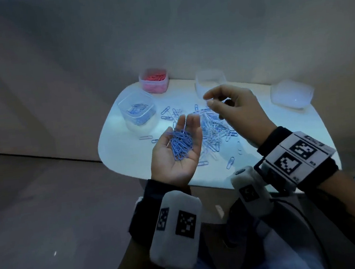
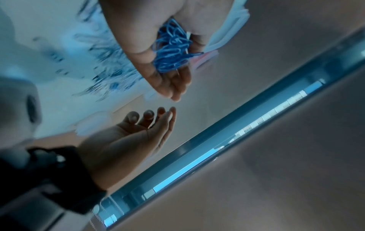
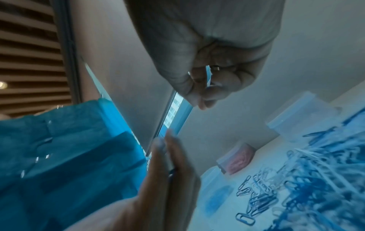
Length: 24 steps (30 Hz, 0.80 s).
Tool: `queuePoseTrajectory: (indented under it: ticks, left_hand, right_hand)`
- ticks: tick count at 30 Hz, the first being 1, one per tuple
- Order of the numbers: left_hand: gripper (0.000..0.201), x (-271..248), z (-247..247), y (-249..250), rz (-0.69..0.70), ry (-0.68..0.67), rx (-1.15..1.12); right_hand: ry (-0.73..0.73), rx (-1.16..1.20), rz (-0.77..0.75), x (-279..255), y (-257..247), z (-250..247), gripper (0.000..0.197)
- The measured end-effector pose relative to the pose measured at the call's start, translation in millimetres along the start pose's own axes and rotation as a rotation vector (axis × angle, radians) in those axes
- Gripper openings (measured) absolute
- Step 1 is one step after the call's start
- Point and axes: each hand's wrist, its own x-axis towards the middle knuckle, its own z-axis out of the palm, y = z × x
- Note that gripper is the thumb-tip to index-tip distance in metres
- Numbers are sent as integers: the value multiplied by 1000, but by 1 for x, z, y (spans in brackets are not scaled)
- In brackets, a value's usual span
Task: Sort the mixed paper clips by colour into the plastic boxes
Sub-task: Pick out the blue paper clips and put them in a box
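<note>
My left hand (image 1: 178, 143) is turned palm up over the white table (image 1: 120, 162), fingers relaxed, and carries a heap of blue clips (image 1: 181, 145) in its cupped palm (image 2: 171, 51). My right hand (image 1: 209, 100) hovers just above and to the right of it, over the mixed pile of white and blue clips (image 1: 213, 126). Its fingers are loosely curved, thumb and forefinger tips close together, and I see no clip between them (image 2: 152, 118). A clear box with blue clips (image 1: 137, 112) stands at the left. A box of pink clips (image 1: 154, 79) stands behind it.
An empty clear box (image 1: 210, 82) stands at the back behind my right hand, and another clear box (image 1: 291, 95) sits at the far right. Loose clips (image 1: 230, 162) lie scattered near the table's front edge. A beige wall rises directly behind the table.
</note>
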Motion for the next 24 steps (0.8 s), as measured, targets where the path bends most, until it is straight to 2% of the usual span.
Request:
queuePoseTrajectory:
  ticks: [2,3,6,8,9,11,13,16,19,24]
  left_hand:
    - [15,-5,3,20,-40,2,4]
    - [12,-7,7,32,-41,5,50]
    - [27,-6,31,77,63,39,370]
    - [32,5,56,104,109,33,626]
    - [34,14,67,116,122,54,761]
    - [38,38,81,131,185,180,1101]
    - [39,62,84,133,276,315,1569]
    - [37,85,73,129,286,358,2199]
    - [30,91,66,129,322,382,2491]
    - [22,86,66,127,290,333,2773]
  right_hand:
    - [-97,-113,9,14,-4,14,14]
    - [-183,-195,3,22,-6,25,21]
    - [-433,-451,-71,44,-17,63,40]
    - [-503,-542,-96,56,-21,82,46]
    - [-501,-559,-82,61,-21,87,46]
    - [-440,-507,-26,68,-18,88,46]
    - [-383,-432,3,69,-14,77,44]
    - [-339,-397,-3,65,-3,45,38]
    - [-325,-433,32,54,9,4,32]
    - [-281,-521,173,43,28,-52,26]
